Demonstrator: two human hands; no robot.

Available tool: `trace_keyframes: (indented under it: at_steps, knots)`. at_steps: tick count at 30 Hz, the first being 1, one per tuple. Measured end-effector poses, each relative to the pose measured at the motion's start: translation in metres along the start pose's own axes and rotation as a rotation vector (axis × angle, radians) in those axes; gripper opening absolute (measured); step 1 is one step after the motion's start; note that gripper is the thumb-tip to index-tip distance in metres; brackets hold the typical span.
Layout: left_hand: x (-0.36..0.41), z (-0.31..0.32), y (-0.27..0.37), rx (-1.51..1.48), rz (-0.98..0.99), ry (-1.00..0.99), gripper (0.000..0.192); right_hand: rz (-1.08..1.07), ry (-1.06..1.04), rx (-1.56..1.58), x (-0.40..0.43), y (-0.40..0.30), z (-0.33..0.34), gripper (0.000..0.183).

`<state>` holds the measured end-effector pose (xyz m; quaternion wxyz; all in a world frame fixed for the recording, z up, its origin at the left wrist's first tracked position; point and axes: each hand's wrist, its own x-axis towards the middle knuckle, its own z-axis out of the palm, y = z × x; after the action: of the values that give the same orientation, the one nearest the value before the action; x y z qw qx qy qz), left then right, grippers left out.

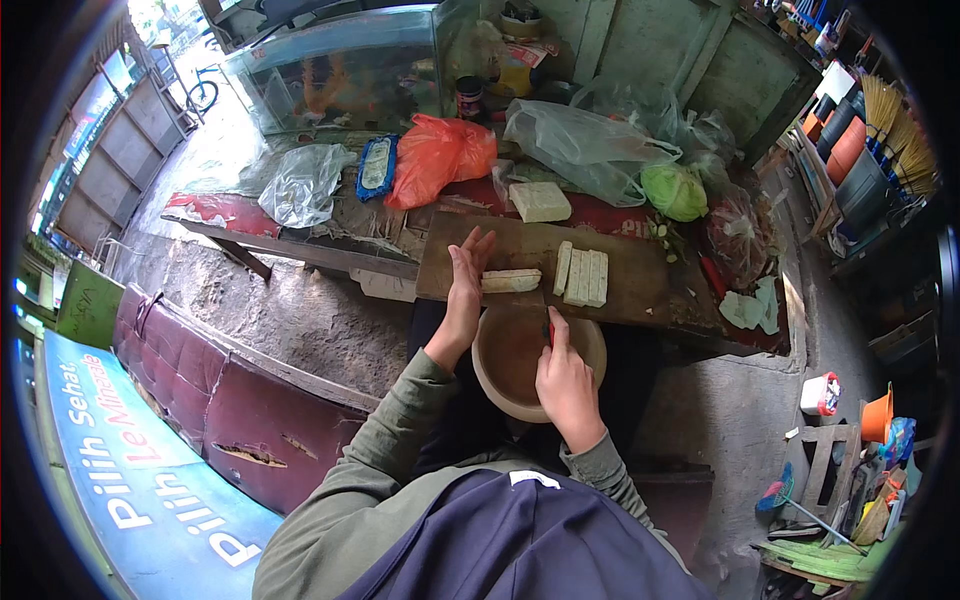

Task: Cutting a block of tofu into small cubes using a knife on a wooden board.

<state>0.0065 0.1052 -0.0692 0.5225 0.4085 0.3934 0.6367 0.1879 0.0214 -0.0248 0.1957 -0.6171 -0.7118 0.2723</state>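
Observation:
My right hand (568,379) grips a knife (550,330) by its red and black handle, with the index finger along its top; the blade is hard to make out near the board's front edge. My left hand (468,281) is held upright on edge, its palm side by the end of a pale tempeh-like piece (511,281) on the wooden cutting board (637,281). Several similar strips (589,277) stand side by side to the right. An uncut pale block (540,202) sits at the board's back edge. Below the board, a round bowl (487,375) rests at my lap.
Behind the board lie a red plastic bag (442,161), a blue packet (376,167), clear plastic bags (585,146) and a green cabbage (673,192). A red-handled tool (712,276) lies to the right. A glass fish tank (352,82) stands at the back left, a torn maroon seat (285,412) at left.

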Motion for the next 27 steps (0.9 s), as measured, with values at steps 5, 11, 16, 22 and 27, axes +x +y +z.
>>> trace_keyframes:
  at_steps: [5, 11, 16, 22, 27]
  knots:
    - [-0.005, 0.013, -0.001, 0.009, -0.006, 0.011, 0.084, 0.010, -0.008, -0.080, 0.000, 0.002, -0.003, 0.057]
    - [-0.002, 0.011, 0.001, 0.069, -0.035, -0.031, 0.085, 0.002, -0.013, -0.092, 0.000, 0.006, -0.004, 0.057]
    - [-0.001, -0.002, 0.013, 0.332, 0.063, -0.025, 0.067, 0.001, 0.025, -0.049, -0.004, 0.001, -0.013, 0.058]
    - [-0.001, 0.000, 0.026, 1.078, 0.483, -0.203, 0.038, -0.084, 0.036, 0.011, -0.010, -0.011, -0.016, 0.065]
    - [0.001, -0.007, 0.014, 1.169, 0.454, -0.220, 0.032, -0.026, -0.060, -0.031, -0.009, -0.010, -0.014, 0.065]
